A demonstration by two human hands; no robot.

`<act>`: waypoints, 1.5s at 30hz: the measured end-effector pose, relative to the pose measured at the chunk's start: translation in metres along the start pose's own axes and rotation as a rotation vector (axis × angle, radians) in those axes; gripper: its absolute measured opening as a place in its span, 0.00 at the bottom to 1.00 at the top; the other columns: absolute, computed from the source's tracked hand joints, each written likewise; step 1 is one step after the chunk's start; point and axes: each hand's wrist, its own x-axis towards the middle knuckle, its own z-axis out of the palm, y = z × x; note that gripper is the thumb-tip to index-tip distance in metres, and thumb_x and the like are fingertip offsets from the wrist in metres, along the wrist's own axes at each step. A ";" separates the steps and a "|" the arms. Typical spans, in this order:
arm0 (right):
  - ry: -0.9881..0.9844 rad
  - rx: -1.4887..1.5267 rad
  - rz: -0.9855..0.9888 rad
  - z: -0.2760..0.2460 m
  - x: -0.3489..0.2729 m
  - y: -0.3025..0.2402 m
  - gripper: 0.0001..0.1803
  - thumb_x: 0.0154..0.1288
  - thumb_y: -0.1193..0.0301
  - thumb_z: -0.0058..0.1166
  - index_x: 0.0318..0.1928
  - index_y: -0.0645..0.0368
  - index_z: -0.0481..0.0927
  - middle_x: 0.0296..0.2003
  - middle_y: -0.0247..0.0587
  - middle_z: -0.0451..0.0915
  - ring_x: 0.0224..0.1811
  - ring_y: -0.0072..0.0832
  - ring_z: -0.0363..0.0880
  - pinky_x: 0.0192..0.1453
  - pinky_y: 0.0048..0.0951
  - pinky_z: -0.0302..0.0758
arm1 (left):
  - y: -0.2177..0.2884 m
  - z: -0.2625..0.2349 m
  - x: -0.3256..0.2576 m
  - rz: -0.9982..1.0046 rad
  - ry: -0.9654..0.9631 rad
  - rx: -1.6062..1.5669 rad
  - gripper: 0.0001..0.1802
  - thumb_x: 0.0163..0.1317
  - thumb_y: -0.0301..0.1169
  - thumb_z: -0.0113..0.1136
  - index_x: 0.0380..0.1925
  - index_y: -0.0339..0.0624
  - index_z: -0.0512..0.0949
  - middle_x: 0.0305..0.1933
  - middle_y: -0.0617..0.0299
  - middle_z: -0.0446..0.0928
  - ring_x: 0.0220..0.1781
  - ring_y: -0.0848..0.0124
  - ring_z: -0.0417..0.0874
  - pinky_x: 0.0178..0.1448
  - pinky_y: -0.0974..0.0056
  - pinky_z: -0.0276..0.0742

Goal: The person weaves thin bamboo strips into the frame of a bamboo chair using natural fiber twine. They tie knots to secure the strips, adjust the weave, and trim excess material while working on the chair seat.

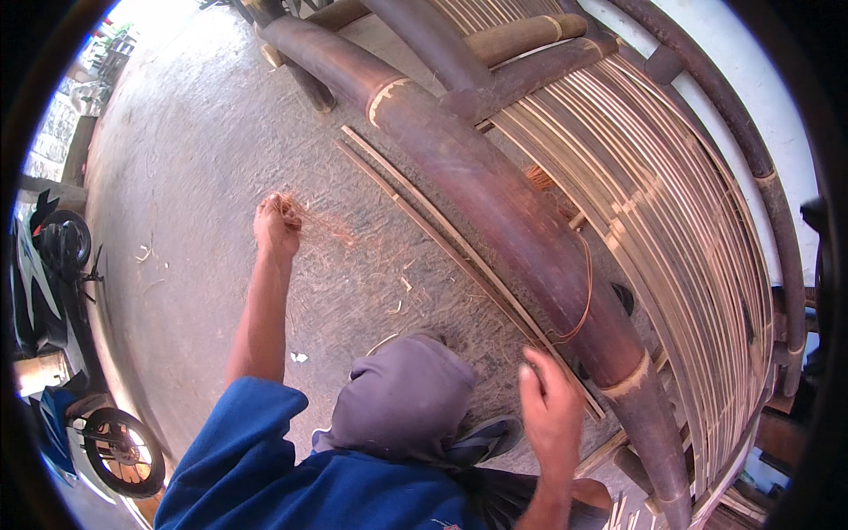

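Note:
My left hand (278, 228) is stretched out over the floor, closed round a loose tangle of thin orange-brown strands (325, 227) that trail off to the right. Close to the bamboo bench's thick dark pole (495, 194) is my right hand (552, 411), its fingers pressed together; what they pinch, if anything, is too small to make out. A thin orange cord (589, 287) comes out from the bench slats (654, 221), bends over the pole and drops toward the right fingertips. Two long narrow bamboo strips (442, 225) lie on the floor beside the pole.
The grey concrete floor (194, 177) has scattered shavings on it. At the left edge stand motorbikes, one with a dark front wheel (124, 450). More orange cord (539, 177) shows behind the pole. Cut slivers (625, 512) are at the bottom right, below the bench.

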 end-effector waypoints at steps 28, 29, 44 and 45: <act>0.287 0.260 0.266 -0.173 -0.091 0.025 0.10 0.70 0.78 0.58 0.50 0.66 0.85 0.35 0.35 0.79 0.30 0.22 0.75 0.32 0.22 0.73 | 0.012 0.062 -0.093 -0.169 -0.506 0.241 0.19 0.72 0.26 0.51 0.62 0.37 0.68 0.49 0.53 0.84 0.29 0.74 0.79 0.30 0.68 0.76; 0.033 0.096 -0.114 -0.148 -0.064 0.010 0.10 0.75 0.71 0.56 0.49 0.63 0.85 0.34 0.32 0.80 0.27 0.19 0.74 0.29 0.20 0.72 | 0.010 0.066 -0.112 -0.161 -0.556 0.198 0.22 0.72 0.25 0.51 0.65 0.37 0.66 0.51 0.52 0.85 0.28 0.74 0.80 0.30 0.69 0.77; -0.128 0.554 -0.149 0.074 0.089 -0.050 0.12 0.77 0.68 0.58 0.44 0.67 0.84 0.25 0.30 0.78 0.28 0.16 0.72 0.34 0.25 0.71 | 0.029 0.110 -0.246 -0.173 -0.999 0.459 0.38 0.64 0.20 0.52 0.76 0.45 0.59 0.61 0.53 0.81 0.44 0.77 0.82 0.44 0.71 0.78; -0.067 0.542 -0.135 0.068 0.088 -0.049 0.12 0.77 0.68 0.57 0.43 0.67 0.84 0.24 0.30 0.76 0.27 0.16 0.70 0.33 0.25 0.70 | 0.033 0.110 -0.247 -0.171 -0.995 0.489 0.38 0.64 0.20 0.54 0.75 0.45 0.60 0.58 0.55 0.82 0.42 0.78 0.81 0.43 0.71 0.76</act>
